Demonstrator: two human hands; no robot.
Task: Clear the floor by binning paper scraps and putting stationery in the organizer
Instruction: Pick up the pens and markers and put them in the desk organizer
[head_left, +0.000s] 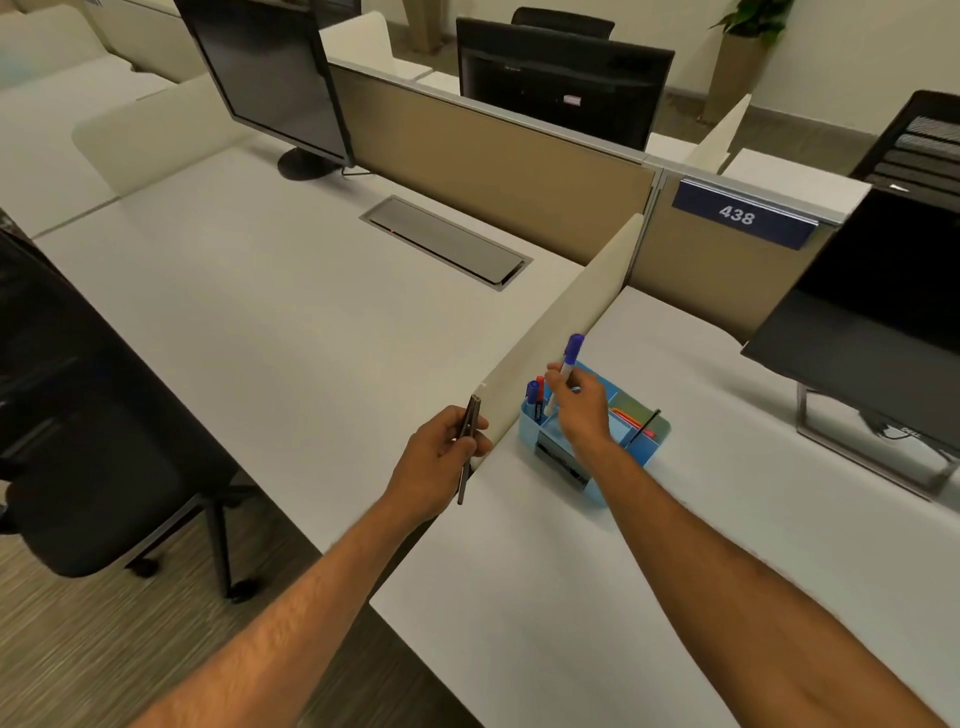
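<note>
A light blue desk organizer stands on the white desk just right of a low cream divider. Blue and red markers stand in its left compartment, and a thin black pen leans in its right part. My right hand is over the organizer, shut on a white marker with a purple cap, held nearly upright with the cap up. My left hand is to the left of the divider's near end, shut on a thin dark pen-like item that points up and down.
The cream divider separates two white desks. Monitors stand at the back left and at the right. A cable hatch is set in the left desk. A black office chair stands on the carpet at left.
</note>
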